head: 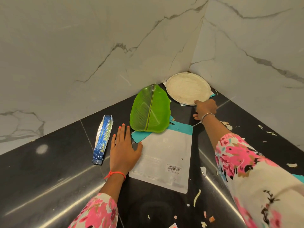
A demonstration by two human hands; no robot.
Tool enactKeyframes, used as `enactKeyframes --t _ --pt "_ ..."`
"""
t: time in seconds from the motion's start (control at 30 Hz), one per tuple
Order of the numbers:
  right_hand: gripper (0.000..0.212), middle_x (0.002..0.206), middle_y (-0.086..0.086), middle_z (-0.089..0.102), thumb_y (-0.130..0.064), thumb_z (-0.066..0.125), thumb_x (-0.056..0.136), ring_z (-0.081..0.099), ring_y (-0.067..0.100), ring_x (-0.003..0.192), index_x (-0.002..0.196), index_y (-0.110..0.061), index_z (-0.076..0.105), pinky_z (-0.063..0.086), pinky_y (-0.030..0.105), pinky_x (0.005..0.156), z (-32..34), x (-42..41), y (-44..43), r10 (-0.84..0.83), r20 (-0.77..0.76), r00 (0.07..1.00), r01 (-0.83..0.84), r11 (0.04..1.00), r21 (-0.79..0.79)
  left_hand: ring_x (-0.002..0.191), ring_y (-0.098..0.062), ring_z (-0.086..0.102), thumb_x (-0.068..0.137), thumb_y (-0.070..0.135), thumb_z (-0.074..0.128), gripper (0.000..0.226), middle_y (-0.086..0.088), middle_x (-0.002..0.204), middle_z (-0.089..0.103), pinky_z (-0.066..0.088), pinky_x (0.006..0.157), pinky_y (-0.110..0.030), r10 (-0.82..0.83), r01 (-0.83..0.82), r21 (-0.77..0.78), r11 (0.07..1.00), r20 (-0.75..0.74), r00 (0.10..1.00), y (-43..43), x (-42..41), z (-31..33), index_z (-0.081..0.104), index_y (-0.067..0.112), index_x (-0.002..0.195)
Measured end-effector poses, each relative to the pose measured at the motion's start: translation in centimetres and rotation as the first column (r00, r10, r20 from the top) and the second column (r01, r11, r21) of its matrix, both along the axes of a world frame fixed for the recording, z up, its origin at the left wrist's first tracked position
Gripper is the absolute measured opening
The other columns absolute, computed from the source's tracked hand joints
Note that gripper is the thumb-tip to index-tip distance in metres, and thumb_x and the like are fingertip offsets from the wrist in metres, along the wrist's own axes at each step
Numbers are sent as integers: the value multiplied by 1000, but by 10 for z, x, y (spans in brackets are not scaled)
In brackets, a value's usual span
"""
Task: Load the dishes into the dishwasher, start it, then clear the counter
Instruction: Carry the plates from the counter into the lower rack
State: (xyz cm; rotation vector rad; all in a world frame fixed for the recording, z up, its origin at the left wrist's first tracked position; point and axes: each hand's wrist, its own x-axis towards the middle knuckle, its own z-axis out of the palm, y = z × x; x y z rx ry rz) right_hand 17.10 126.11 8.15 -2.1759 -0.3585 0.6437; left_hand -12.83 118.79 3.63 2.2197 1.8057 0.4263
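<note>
A green leaf-shaped plate lies on the black counter near the corner. Behind it, against the marble walls, sits a round off-white plate. My right hand reaches to that plate's near rim, one fingertip touching the edge; whether the fingers grip it I cannot tell. My left hand lies flat with fingers spread, resting on the counter beside a white pouch with a teal top. The leaf plate overlaps the pouch's teal end.
A blue and silver wrapper lies left of my left hand. Scraps of paper and food litter the counter at the right and front. Marble walls close the corner on two sides.
</note>
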Motion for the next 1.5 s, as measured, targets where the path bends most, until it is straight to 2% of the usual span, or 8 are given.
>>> enactKeyframes --t 0.27,0.4,0.53,0.63,0.83,1.17,1.3,1.5 --pt "45 103 13 63 -15 72 79 60 23 53 118 -4 52 59 38 60 -1 7 7 -81 -177 981 93 994 60 148 -15 1 94 44 43 71 -2 160 5 -1 119 -32 0 0 3 1000 9 1000 1 0 -1 15 12 151" --pt "47 99 10 55 -27 66 85 64 27 72 123 -5 50 56 34 56 1 1 4 -178 -243 953 213 969 124 148 -15 0 94 46 41 72 -1 160 3 -2 119 -31 4 -4 7 1000 -3 1000 1 0 -2 12 14 151" --pt "41 101 9 55 -33 51 93 63 32 93 125 -8 50 57 49 69 15 -7 -7 -240 -423 874 363 901 238 148 -15 1 94 45 42 71 -1 160 5 -2 119 -31 6 -7 18 1000 18 1000 1 0 -2 15 13 151" --pt "35 110 11 56 -19 53 92 61 32 101 125 -9 48 56 46 64 22 -12 -23 -181 -568 803 409 860 305 148 -15 0 94 46 41 71 -1 160 5 -2 119 -31 7 -7 20 1000 10 1000 1 0 -4 14 13 151" --pt "57 129 23 51 9 58 84 59 35 110 133 -4 32 54 47 85 25 -10 -62 -56 -623 780 345 869 354 148 -18 0 94 47 39 72 -3 160 6 -2 119 -33 1 -1 22 1000 17 1000 3 -1 -7 12 13 151" --pt "66 141 19 37 13 35 88 47 43 120 146 -14 21 51 55 78 42 -50 -223 -46 -707 705 478 767 427 147 -23 11 95 31 48 69 -14 157 18 7 120 -34 -36 59 -79 995 263 964 -14 -10 9 18 -1 148" --pt "69 140 15 39 12 40 85 48 41 119 143 -21 26 53 50 62 55 -75 -312 -85 -733 674 530 747 401 147 -22 7 97 29 48 68 -13 158 13 8 121 -33 -54 105 -113 988 379 924 -88 -36 11 16 -1 148" --pt "65 133 19 47 13 53 81 55 39 107 138 -12 35 53 50 66 64 -136 -443 -60 -742 668 524 746 411 148 -20 5 95 28 51 65 -10 158 13 8 120 -31 -277 310 -48 949 336 900 -232 -84 6 22 0 147"
